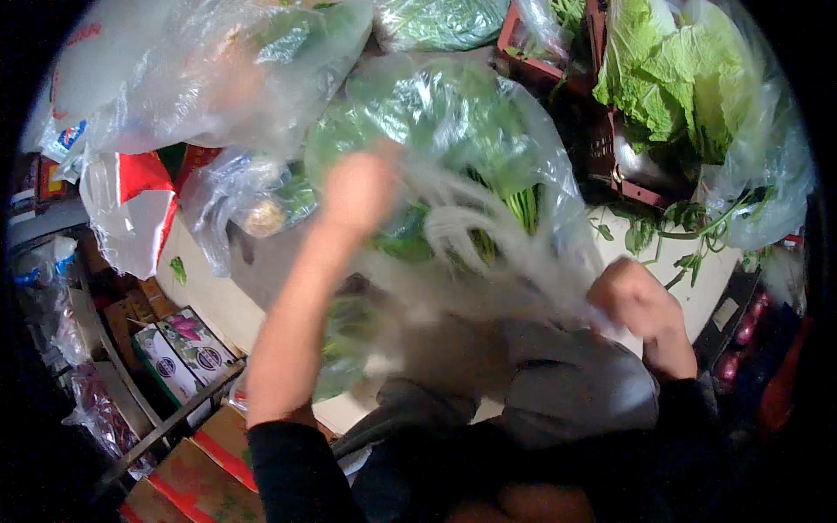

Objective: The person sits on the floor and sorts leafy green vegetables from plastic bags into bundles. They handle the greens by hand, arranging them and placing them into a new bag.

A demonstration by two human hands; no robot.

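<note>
Before me stands a large clear plastic bag [451,124] full of green leafy vegetables, with a bundle of cut stems [522,210] showing inside. My left hand [361,189], blurred by motion, is a fist on the near left side of its mouth. My right hand [635,299] is closed on the bag's edge at the right, close to my knee. Blurred clear plastic film [497,235] stretches between the two hands. Exactly how the left fingers hold the film is hidden by the blur.
Clear bags of produce [216,78] crowd the left. A napa cabbage [680,85] sits over a dark red plastic crate [644,193] at right, with loose green sprigs [686,245] beside it. Cardboard boxes [203,477] lie lower left. My trousered knee [575,379] is close below.
</note>
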